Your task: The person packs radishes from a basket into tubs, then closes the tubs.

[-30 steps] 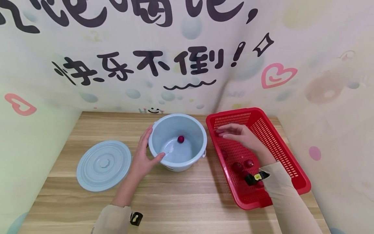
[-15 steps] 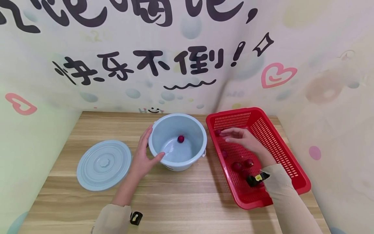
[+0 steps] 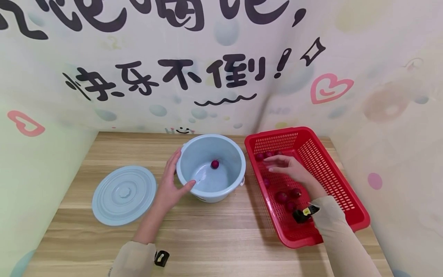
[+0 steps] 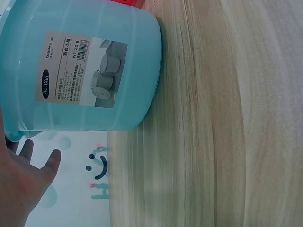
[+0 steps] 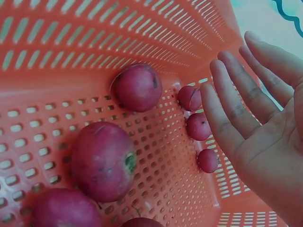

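Note:
My left hand (image 3: 169, 187) holds the rim of a light-blue plastic bucket (image 3: 212, 197), thumb over the near edge and fingers along the left outside. A single small red radish (image 3: 215, 164) lies on the bucket's floor. In the left wrist view the bucket's side carries a paper label (image 4: 80, 69). Over the red perforated basket (image 3: 294, 244), my right hand (image 3: 294, 169) has its fingers extended and nothing in them. Small radishes (image 5: 198, 126) lie near its fingertips at the basket's far left corner. Bigger radishes (image 5: 104, 161) lie farther down the basket.
A round light-blue lid (image 3: 124, 195) lies on the wooden table (image 3: 214, 242), left of the bucket. A wall (image 3: 138, 115) with printed writing rises behind. The basket stands close by the right-hand wall (image 3: 398, 154).
My right hand has shifted a little rightward, away from the basket's far left corner, bringing small radishes there into view. My left hand and the bucket stay put.

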Demonstrator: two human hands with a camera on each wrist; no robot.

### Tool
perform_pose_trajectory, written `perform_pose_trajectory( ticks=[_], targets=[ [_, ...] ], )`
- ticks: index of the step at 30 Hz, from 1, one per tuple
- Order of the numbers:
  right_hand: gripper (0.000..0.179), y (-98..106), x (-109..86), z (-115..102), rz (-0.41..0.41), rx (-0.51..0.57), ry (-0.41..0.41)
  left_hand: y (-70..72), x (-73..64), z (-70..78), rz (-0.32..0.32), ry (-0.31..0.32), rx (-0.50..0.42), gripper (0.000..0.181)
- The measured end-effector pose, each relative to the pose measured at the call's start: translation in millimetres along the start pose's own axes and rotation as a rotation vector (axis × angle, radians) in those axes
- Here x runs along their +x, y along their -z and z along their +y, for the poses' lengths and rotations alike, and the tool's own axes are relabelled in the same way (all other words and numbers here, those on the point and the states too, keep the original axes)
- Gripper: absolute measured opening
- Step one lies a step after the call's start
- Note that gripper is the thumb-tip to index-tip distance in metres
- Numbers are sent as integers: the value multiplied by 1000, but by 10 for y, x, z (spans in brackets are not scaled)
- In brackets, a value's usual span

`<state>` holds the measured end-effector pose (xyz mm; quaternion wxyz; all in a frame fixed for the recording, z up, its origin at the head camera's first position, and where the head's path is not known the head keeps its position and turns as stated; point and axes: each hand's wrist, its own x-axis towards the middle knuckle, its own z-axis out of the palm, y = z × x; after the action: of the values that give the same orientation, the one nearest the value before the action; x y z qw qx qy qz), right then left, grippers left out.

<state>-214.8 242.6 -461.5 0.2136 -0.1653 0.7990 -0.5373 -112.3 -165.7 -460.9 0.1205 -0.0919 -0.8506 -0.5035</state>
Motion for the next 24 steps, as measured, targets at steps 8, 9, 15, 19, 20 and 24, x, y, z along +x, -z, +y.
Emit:
perform_pose_trajectory(
  ticks=[8, 9, 15, 19, 20, 24],
  targets=[
    [43, 4, -10, 99, -6, -2, -23, -4, 2, -11, 2, -6, 4, 96],
    [43, 4, -10, 107, -10, 0, -20, -5, 2, -11, 3, -6, 6, 96],
    [44, -1, -4, 151, -20, 19, -20, -10, -2, -6, 0, -3, 7, 97],
    [44, 1, -3, 170, -30, 18, -13, -8, -6, 1, -5, 6, 7, 95],
    [44, 2, -3, 174, -32, 20, -13, -7, -6, 3, -7, 9, 8, 95],
    [44, 3, -1, 192, -41, 25, -37, -6, -3, 12, -6, 9, 9, 95]
  ],
)
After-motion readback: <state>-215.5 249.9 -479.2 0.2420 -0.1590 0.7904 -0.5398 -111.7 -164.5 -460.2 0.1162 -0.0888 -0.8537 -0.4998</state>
